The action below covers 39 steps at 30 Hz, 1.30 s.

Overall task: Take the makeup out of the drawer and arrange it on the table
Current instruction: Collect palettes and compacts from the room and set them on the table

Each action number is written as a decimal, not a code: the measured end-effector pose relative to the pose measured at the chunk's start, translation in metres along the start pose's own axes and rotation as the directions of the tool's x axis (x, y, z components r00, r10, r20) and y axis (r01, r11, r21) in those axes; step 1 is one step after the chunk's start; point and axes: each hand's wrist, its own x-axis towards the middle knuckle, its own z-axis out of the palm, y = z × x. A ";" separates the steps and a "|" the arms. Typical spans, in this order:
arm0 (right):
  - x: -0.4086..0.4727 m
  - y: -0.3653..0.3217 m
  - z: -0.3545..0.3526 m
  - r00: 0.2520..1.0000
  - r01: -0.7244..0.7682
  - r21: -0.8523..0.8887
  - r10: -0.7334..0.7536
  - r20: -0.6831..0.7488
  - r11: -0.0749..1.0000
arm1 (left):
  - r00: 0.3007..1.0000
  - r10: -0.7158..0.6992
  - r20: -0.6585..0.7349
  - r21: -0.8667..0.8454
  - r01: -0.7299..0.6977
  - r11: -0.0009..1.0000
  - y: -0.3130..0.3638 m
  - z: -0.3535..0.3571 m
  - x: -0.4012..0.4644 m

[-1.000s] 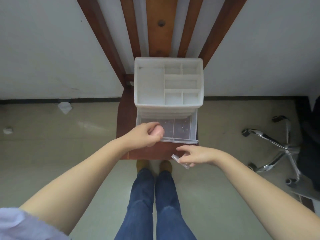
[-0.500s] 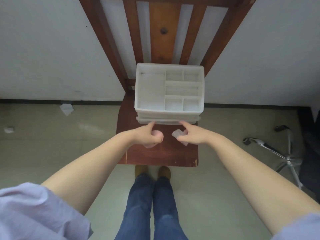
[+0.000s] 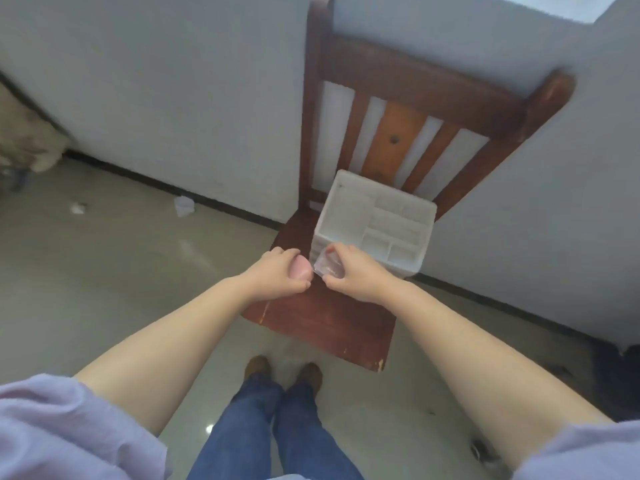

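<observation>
A white plastic organizer (image 3: 349,216) with open top compartments stands on the seat of a brown wooden chair (image 3: 322,320); its drawers look pushed in. My left hand (image 3: 280,275) is curled round a pink rounded makeup sponge (image 3: 300,266) just left of the organizer's front. My right hand (image 3: 349,275) pinches a small clear makeup case (image 3: 329,265) right in front of the organizer. The two hands almost touch above the seat.
The chair backs onto a pale wall (image 3: 173,98). Crumpled paper scraps (image 3: 183,206) lie on the tiled floor at left, and a cluttered pile (image 3: 27,140) sits at the far left. My legs and brown shoes (image 3: 282,372) stand before the seat.
The clear drawer that stood pulled out a second ago is now pushed in. Both hands have risen and come together, each keeping its item. The view has swung left and tilted.
</observation>
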 end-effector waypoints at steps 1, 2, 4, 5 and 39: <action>0.003 -0.019 0.001 0.998 0.065 -0.037 -0.066 -0.010 0.997 | 0.998 -0.020 -0.053 -0.013 0.020 1.000 -0.010 -0.005 -0.018; 0.006 -0.039 0.005 0.991 0.135 -0.078 -0.136 -0.011 0.988 | 0.993 -0.047 -0.106 -0.024 0.045 0.999 -0.022 -0.009 -0.037; 0.011 -0.080 0.017 0.963 0.264 -0.165 -0.268 -0.002 0.950 | 0.970 -0.117 -0.215 -0.041 0.110 0.993 -0.048 -0.016 -0.077; 0.013 -0.101 0.026 0.948 0.313 -0.203 -0.319 0.006 0.928 | 0.951 -0.156 -0.269 -0.054 0.147 0.988 -0.062 -0.017 -0.098; -0.506 -0.743 0.656 -0.465 0.833 0.157 -0.518 0.718 -0.530 | -0.401 -0.868 -0.293 -0.802 0.598 -0.006 -0.312 0.387 -1.017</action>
